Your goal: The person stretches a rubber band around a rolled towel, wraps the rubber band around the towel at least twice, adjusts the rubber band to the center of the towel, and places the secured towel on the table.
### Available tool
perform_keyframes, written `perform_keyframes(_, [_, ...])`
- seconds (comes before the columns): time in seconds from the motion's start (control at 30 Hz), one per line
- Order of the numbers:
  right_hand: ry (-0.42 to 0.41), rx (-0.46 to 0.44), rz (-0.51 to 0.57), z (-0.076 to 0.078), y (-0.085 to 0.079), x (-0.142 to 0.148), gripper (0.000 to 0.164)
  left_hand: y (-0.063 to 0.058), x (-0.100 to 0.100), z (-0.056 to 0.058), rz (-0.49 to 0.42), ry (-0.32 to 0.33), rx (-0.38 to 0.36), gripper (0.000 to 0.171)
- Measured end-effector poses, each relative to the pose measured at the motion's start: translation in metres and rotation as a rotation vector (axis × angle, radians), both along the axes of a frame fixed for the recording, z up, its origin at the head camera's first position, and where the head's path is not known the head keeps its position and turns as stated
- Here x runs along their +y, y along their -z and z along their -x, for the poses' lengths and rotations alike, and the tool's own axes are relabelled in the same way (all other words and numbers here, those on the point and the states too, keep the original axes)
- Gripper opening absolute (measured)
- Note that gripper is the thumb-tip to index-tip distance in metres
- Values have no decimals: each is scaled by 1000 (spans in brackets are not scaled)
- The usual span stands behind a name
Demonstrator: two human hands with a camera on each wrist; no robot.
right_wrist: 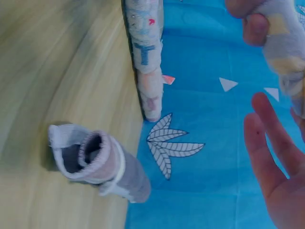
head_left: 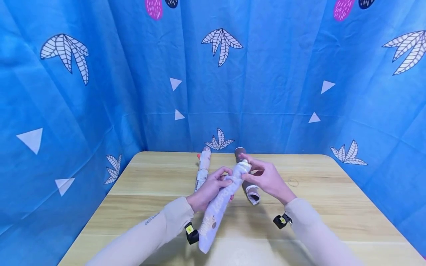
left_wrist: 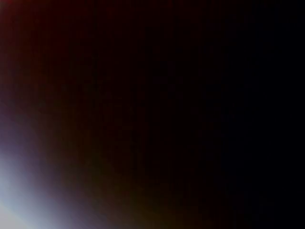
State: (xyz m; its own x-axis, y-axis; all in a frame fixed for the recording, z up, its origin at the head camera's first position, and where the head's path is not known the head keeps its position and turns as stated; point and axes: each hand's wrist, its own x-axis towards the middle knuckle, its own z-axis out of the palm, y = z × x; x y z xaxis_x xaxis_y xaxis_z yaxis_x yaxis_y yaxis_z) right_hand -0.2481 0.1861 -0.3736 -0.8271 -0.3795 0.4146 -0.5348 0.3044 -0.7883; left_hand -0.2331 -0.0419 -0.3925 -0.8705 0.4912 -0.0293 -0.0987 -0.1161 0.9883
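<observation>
A long pale roll of printed cloth (head_left: 217,210), apparently a rolled towel, slants over the table, its near end low and its far end raised. Around its upper middle, my left hand (head_left: 209,187) grips it with thumb and fingers. At the far end, my right hand (head_left: 267,180) pinches the roll's tip between thumb and fingers. In the right wrist view the cloth (right_wrist: 281,43) shows yellowish patches, and two fingers of the right hand (right_wrist: 279,186) extend away from it. The left wrist view is almost wholly dark.
Behind the hands, a pale printed cloth roll (head_left: 205,160) lies at left and a brown-grey roll (head_left: 253,194) with a white-edged open end at right. They lie on a wooden table (head_left: 159,173). A blue patterned curtain (head_left: 273,92) encloses the back and sides.
</observation>
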Motion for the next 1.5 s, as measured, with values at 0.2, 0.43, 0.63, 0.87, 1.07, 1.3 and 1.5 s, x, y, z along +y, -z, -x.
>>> perform_keyframes(0.2, [-10, -14, -176, 4, -14, -3, 57, -7, -5, 0, 236, 36, 228, 11])
perform_keyframes(0.43, [-60, -24, -314, 7, -21, -12, 38, -11, -11, 0, 513, 24, 467, 15])
perform_keyframes(0.63, [-114, -64, -324, 8, -19, -14, 27, -8, -11, -1, 599, 15, 532, 14])
perform_keyframes(0.87, [-138, -96, -372, 10, -18, -11, 20, -1, -11, -1, 579, 22, 529, 17])
perform_keyframes(1.07, [-167, -77, -436, 10, -21, -10, 16, 2, -10, -1, 584, 37, 523, 16])
perform_keyframes(1.3, [-204, -28, -483, 8, -24, -10, 19, 5, -12, 1, 579, 49, 546, 15])
perform_keyframes(1.5, [-271, -73, -464, 5, -23, -6, 21, 4, -18, 1, 522, 89, 537, 13])
